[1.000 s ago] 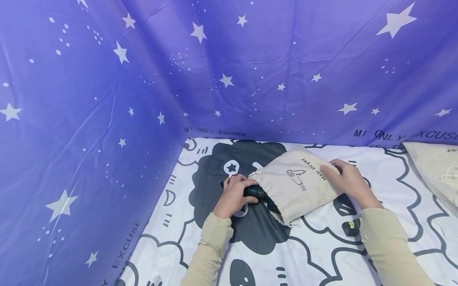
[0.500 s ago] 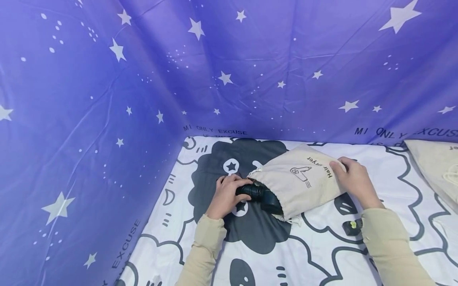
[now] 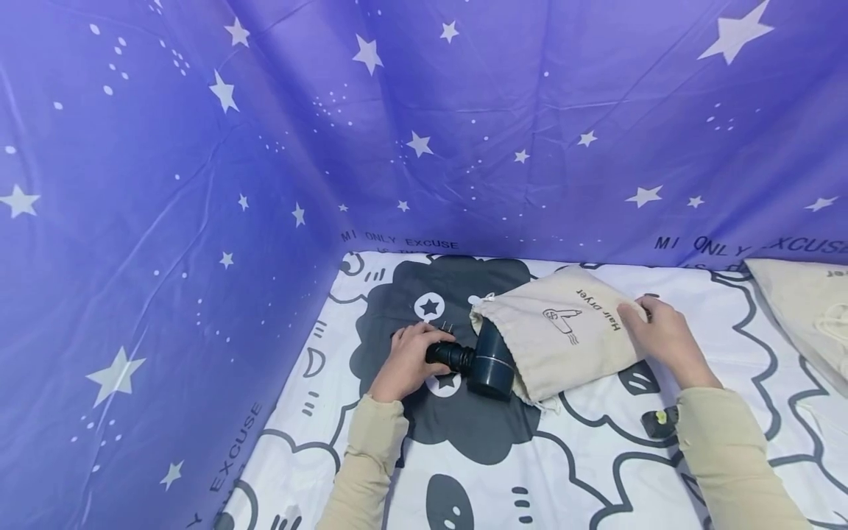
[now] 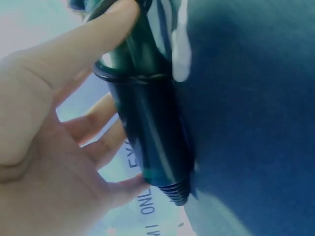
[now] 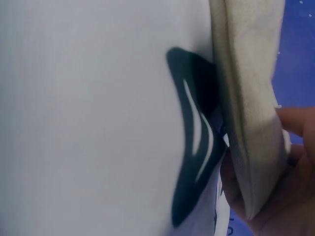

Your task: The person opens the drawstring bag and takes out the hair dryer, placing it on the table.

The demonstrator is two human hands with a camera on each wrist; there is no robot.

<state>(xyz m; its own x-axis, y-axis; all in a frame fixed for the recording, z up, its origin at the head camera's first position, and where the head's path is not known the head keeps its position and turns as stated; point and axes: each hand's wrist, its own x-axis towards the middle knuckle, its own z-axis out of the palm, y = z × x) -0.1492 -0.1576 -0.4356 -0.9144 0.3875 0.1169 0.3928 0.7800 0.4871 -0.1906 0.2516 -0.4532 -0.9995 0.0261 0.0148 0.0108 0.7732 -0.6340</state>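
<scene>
A dark, glossy hair dryer [image 3: 492, 372] lies partly out of a cream drawstring bag [image 3: 563, 324] printed "Hair Dryer"; the rest of it is hidden inside the cloth. My left hand [image 3: 412, 357] grips the dryer's handle [image 4: 147, 128], thumb on one side and fingers on the other. Thin metal prongs [image 3: 447, 327] show just beyond those fingers. At the bag's closed end, my right hand [image 3: 665, 335] pinches a corner between thumb and fingers. That pinched corner [image 5: 256, 172] also shows in the right wrist view.
Another cream bag [image 3: 804, 313] with a coiled cord lies at the right edge. A small black item [image 3: 659, 422] sits against the right sleeve. The white cartoon-print sheet [image 3: 583, 471] meets purple star-printed curtains [image 3: 477, 184] at the back and left.
The hair dryer has come further out of the bag as my left hand moved left with it. My right hand and the bag's closed end have shifted a little to the right.
</scene>
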